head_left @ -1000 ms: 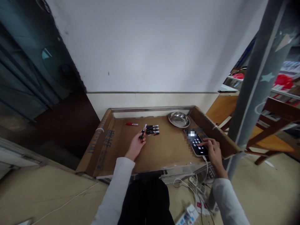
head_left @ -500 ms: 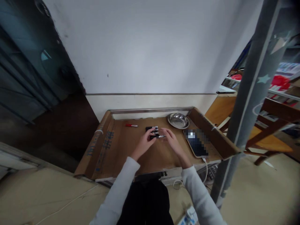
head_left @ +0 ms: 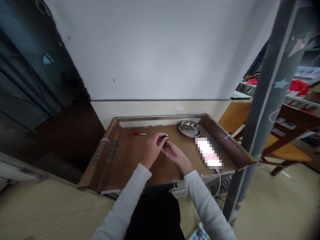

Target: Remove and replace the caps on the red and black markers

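Observation:
My left hand (head_left: 153, 146) and my right hand (head_left: 175, 153) meet over the middle of the cardboard-lined tabletop (head_left: 132, 163). Between them is a small bundle of black sticks with silvery ends (head_left: 164, 141), about as long as a lighter. The fingers of my left hand close round its upper part. My right hand holds it from below and from the right, fingers curled. Much of the bundle is hidden by the fingers, so how many sticks it has cannot be made out. To the left lies a similar red stick with a silvery end (head_left: 139, 133).
A round steel dish (head_left: 190, 128) stands at the back right. In front of it lies a phone (head_left: 209, 154) with a lit, blurred screen and a white cable (head_left: 220, 181). Folded cardboard walls (head_left: 226, 140) edge both sides. Beyond the right side rises a grey post (head_left: 260, 100).
The black sticks lying on the cardboard have been gathered up between my hands and tilted upright. My right hand has come in to the left, palm turned up. The phone screen has lit.

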Available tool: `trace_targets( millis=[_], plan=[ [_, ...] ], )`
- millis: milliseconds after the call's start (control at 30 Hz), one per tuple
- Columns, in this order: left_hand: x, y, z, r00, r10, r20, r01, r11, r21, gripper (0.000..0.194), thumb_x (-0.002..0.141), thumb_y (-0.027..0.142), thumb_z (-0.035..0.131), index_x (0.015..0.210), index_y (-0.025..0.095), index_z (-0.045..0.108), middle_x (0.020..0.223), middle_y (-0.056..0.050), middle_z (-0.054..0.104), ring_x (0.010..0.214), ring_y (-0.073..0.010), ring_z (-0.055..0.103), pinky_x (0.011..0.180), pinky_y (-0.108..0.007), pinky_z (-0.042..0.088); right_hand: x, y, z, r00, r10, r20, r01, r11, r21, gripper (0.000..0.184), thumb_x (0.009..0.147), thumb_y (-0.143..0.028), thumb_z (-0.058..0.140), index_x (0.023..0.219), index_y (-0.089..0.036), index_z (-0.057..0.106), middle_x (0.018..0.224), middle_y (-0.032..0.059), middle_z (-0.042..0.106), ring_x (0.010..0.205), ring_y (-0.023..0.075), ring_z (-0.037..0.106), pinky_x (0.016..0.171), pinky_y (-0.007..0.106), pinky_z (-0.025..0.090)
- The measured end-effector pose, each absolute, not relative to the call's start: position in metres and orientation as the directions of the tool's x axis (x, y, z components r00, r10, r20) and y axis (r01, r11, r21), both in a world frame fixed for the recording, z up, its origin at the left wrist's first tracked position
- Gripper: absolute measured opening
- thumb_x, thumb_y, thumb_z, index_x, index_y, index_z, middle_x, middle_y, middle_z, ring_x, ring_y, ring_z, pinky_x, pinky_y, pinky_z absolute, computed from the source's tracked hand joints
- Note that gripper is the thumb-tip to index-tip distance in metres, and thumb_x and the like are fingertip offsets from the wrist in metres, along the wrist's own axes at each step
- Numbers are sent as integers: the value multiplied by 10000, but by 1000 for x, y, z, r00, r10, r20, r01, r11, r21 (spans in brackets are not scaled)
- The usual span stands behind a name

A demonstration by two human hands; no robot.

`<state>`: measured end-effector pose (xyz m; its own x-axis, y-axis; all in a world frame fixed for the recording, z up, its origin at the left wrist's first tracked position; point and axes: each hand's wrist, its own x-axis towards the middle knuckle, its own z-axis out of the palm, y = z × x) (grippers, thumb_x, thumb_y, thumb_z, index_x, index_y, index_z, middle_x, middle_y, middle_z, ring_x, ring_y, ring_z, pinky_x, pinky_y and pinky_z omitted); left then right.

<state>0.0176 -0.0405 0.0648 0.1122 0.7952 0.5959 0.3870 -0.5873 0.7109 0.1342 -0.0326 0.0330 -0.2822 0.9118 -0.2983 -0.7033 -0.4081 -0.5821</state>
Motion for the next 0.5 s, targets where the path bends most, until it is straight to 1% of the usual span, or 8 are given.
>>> trace_targets(
  millis=[67, 167, 233, 267, 333, 400, 433, 500],
  plan=[
    [11, -36, 69, -18, 825, 565, 307, -533, 788, 181, 811, 316, 561, 933, 185, 590, 895, -35, 643, 816, -129, 605, 765, -263, 486, 140, -33, 30, -341, 894, -289, -692, -447, -566, 174, 864, -137, 442, 839, -137, 614, 742, 24, 675, 679, 75, 629, 634, 147, 526],
    [-2, -27, 68, -220, 862, 458, 98, -447, 889, 250, 800, 350, 565, 966, 164, 580, 904, -45, 625, 795, -122, 595, 737, -254, 490, 152, -32, 23, -355, 894, -275, -675, -448, -586, 151, 829, -124, 491, 895, -124, 626, 829, 40, 687, 743, 72, 638, 674, 133, 530],
    [-12, -22, 61, -280, 890, 360, -21, -381, 924, 299, 786, 368, 574, 997, 155, 575, 896, -48, 620, 763, -120, 593, 699, -252, 496, 160, -32, 18, -320, 908, -270, -659, -418, -625, 158, 815, -132, 506, 897, -133, 640, 890, 35, 687, 809, 75, 638, 741, 144, 528],
    [-15, -21, 56, -270, 909, 317, -59, -344, 937, 309, 777, 371, 582, 994, 151, 579, 892, -49, 620, 747, -119, 593, 685, -251, 497, 165, -32, 16, -290, 920, -262, -646, -390, -656, 156, 804, -137, 518, 889, -140, 649, 921, 31, 685, 844, 80, 636, 782, 156, 523],
    [-21, -21, 42, -150, 958, 245, -83, -259, 962, 290, 766, 370, 589, 942, 140, 599, 873, -48, 627, 712, -115, 594, 676, -256, 500, 174, -33, 12, -227, 948, -224, -613, -318, -723, 149, 772, -145, 558, 876, -149, 665, 974, 30, 680, 901, 89, 627, 864, 173, 496],
    [-22, -25, 27, 52, 979, 199, -15, -198, 980, 254, 759, 351, 595, 897, 138, 609, 842, -43, 637, 691, -121, 597, 671, -266, 499, 181, -33, 7, -179, 963, -201, -599, -269, -754, 145, 738, -156, 601, 863, -154, 675, 997, 29, 677, 925, 93, 620, 916, 180, 465],
    [-20, -27, 21, 151, 970, 190, 50, -200, 979, 229, 756, 332, 599, 884, 142, 611, 834, -40, 642, 701, -128, 600, 679, -272, 497, 184, -34, 5, -139, 975, -176, -573, -224, -789, 154, 723, -173, 623, 866, -154, 678, 1005, 33, 675, 931, 102, 620, 932, 198, 457],
    [-15, -32, 11, 278, 935, 220, 196, -279, 940, 172, 768, 287, 587, 887, 165, 612, 850, -31, 647, 763, -139, 603, 738, -287, 485, 187, -34, 1, -41, 993, -107, -491, -114, -864, 201, 695, -218, 662, 887, -159, 676, 995, 39, 679, 926, 126, 624, 947, 256, 453]
  ],
)
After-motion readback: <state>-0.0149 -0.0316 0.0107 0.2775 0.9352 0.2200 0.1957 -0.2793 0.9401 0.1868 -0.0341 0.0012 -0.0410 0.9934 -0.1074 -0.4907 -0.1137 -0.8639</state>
